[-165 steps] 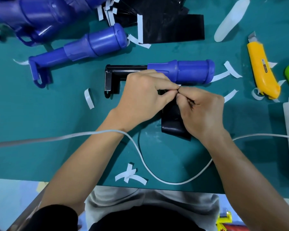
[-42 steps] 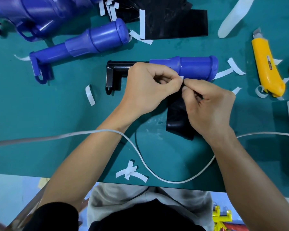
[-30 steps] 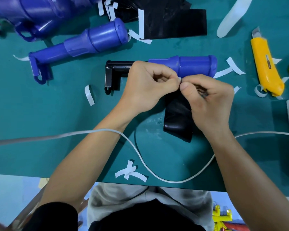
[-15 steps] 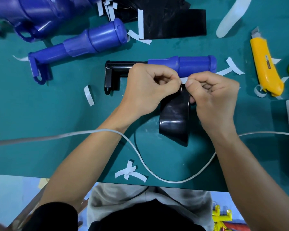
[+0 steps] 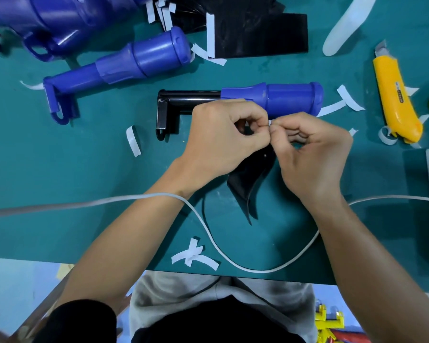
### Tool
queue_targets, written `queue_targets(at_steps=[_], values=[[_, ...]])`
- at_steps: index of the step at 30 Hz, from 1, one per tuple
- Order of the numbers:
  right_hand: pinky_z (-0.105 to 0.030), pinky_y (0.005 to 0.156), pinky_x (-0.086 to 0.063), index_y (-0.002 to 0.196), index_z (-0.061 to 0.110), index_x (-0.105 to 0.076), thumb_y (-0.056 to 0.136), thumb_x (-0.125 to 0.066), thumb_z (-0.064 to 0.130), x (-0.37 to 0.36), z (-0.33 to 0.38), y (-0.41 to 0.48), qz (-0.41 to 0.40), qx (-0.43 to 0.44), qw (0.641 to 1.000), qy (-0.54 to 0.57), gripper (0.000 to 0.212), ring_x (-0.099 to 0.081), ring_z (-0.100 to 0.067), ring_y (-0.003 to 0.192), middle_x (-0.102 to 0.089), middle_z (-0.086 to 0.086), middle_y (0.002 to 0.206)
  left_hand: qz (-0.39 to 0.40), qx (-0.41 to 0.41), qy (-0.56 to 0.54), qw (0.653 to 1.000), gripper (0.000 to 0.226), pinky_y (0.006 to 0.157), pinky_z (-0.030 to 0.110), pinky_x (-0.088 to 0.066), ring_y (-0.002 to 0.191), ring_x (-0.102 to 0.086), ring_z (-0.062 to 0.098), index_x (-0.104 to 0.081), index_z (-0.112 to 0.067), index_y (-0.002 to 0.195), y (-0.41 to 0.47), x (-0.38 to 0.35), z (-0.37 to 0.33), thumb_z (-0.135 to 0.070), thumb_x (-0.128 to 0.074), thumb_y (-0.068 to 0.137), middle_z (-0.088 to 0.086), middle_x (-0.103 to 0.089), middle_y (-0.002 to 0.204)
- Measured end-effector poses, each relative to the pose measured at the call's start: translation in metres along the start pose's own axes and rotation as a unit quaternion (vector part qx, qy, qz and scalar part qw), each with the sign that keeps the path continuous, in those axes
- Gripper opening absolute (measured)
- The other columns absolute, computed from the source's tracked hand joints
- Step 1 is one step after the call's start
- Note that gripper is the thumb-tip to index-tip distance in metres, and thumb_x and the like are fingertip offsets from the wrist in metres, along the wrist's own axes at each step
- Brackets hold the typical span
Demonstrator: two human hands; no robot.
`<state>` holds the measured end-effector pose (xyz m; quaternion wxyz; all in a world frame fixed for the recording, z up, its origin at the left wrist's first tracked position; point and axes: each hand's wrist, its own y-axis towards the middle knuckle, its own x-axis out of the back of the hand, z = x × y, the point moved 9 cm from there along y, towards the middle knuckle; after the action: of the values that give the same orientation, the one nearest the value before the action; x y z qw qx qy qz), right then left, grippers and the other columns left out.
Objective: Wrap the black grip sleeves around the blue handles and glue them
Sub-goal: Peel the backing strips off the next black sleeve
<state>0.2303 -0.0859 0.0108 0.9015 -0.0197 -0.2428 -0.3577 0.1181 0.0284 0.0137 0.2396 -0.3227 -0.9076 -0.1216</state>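
Black grip sleeve (image 5: 245, 184) pinched tightly at its top edge by left hand (image 5: 223, 142) and right hand (image 5: 312, 154), blue handle (image 5: 282, 100) laid just behind on teal mat (image 5: 84, 181).

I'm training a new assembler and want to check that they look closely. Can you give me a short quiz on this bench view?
1. True or false: the knife lies right of the handle nearest the hands.
2. Fill in: the cable lies over the ___ wrist.
3. What do the left hand and right hand pinch between them? A) the top edge of the sleeve B) the cable C) the knife
Key: 1 true; 2 left; 3 A.
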Motion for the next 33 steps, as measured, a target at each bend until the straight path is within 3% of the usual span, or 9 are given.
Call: queue_targets(at_steps=[5, 10, 15, 19, 24, 27, 28, 30, 33], values=[[-0.032, 0.062, -0.057, 0.084, 0.005, -0.078, 0.092, -0.069, 0.001, 0.002, -0.002, 0.003, -0.007, -0.012, 0.999, 0.031, 0.013, -0.07, -0.016, 0.065, -0.074, -0.002, 0.075, 0.0, 0.033, -0.049, 0.998, 0.009, 0.057, 0.023, -0.042, 0.055, -0.05, 0.014, -0.069, -0.015, 0.066, 0.001, -0.002, 0.006, -0.007, -0.072, 0.071, -0.002, -0.064, 0.063], [-0.023, 0.059, -0.048, 0.081, 0.022, -0.073, 0.091, -0.068, 0.006, 0.007, -0.014, 0.009, -0.021, -0.07, 0.994, 0.087, 0.02, -0.06, -0.002, 0.056, -0.067, 0.02, 0.065, -0.012, 0.064, -0.13, 0.989, 0.021, 0.055, 0.015, -0.036, 0.053, -0.043, 0.0, -0.066, -0.02, 0.065, 0.006, 0.004, 0.011, 0.0, -0.067, 0.069, -0.016, -0.055, 0.057], [-0.026, 0.055, -0.045, 0.077, 0.026, -0.073, 0.09, -0.068, 0.007, 0.013, -0.021, 0.015, -0.029, -0.1, 0.985, 0.137, 0.023, -0.056, -0.013, 0.05, -0.064, 0.011, 0.059, -0.061, 0.076, -0.171, 0.98, 0.021, 0.056, 0.018, -0.036, 0.057, -0.044, 0.004, -0.064, -0.028, 0.064, 0.012, 0.023, 0.011, -0.007, -0.064, 0.066, -0.017, -0.057, 0.06], [-0.032, 0.055, -0.046, 0.074, 0.027, -0.076, 0.09, -0.067, 0.014, 0.014, -0.029, 0.018, -0.027, -0.126, 0.976, 0.177, 0.023, -0.055, -0.019, 0.051, -0.064, 0.002, 0.061, -0.102, 0.094, -0.202, 0.97, 0.029, 0.06, 0.021, -0.042, 0.059, -0.051, 0.007, -0.065, -0.023, 0.067, 0.017, 0.038, 0.019, 0.005, -0.061, 0.069, -0.015, -0.062, 0.062], [-0.03, 0.058, -0.053, 0.078, 0.021, -0.08, 0.099, -0.054, 0.043, 0.003, -0.038, 0.012, 0.019, -0.176, 0.964, 0.2, 0.04, -0.066, -0.022, 0.063, -0.074, -0.005, 0.072, -0.096, 0.127, -0.252, 0.955, 0.012, 0.052, 0.023, -0.047, 0.063, -0.07, 0.022, -0.062, -0.019, 0.068, 0.015, 0.036, 0.019, -0.008, -0.062, 0.068, 0.004, -0.068, 0.064], [-0.021, 0.062, -0.05, 0.075, 0.031, -0.073, 0.087, -0.069, 0.028, -0.003, -0.031, 0.011, 0.048, -0.14, 0.982, 0.115, 0.013, -0.062, -0.007, 0.062, -0.07, 0.01, 0.068, -0.088, 0.129, -0.271, 0.95, 0.011, 0.052, 0.025, -0.05, 0.065, -0.072, 0.023, -0.061, -0.018, 0.07, 0.015, 0.033, 0.017, -0.008, -0.064, 0.069, 0.007, -0.068, 0.065], [-0.02, 0.062, -0.05, 0.074, 0.035, -0.07, 0.085, -0.072, 0.022, -0.005, -0.032, 0.011, 0.054, -0.128, 0.987, 0.082, 0.017, -0.061, -0.005, 0.061, -0.068, 0.014, 0.067, -0.089, 0.133, -0.278, 0.947, 0.013, 0.052, 0.025, -0.051, 0.063, -0.071, 0.022, -0.061, -0.017, 0.071, 0.016, 0.033, 0.019, -0.004, -0.063, 0.071, 0.003, -0.068, 0.064], [-0.025, 0.06, -0.051, 0.069, 0.033, -0.067, 0.085, -0.072, 0.013, -0.007, -0.036, 0.009, 0.067, -0.13, 0.988, 0.057, 0.026, -0.062, -0.011, 0.056, -0.067, 0.009, 0.063, -0.103, 0.155, -0.306, 0.934, 0.018, 0.051, 0.025, -0.051, 0.059, -0.07, 0.02, -0.061, -0.016, 0.073, 0.016, 0.037, 0.026, 0.001, -0.056, 0.076, -0.002, -0.065, 0.061], [-0.025, 0.056, -0.049, 0.071, 0.018, -0.068, 0.082, -0.068, 0.011, -0.014, -0.043, 0.007, 0.14, -0.177, 0.972, 0.068, 0.014, -0.061, -0.014, 0.05, -0.066, 0.001, 0.054, -0.172, 0.183, -0.347, 0.904, 0.021, 0.052, 0.025, -0.051, 0.062, -0.072, 0.021, -0.062, -0.016, 0.075, 0.019, 0.058, 0.04, 0.002, -0.052, 0.078, 0.002, -0.064, 0.062]])
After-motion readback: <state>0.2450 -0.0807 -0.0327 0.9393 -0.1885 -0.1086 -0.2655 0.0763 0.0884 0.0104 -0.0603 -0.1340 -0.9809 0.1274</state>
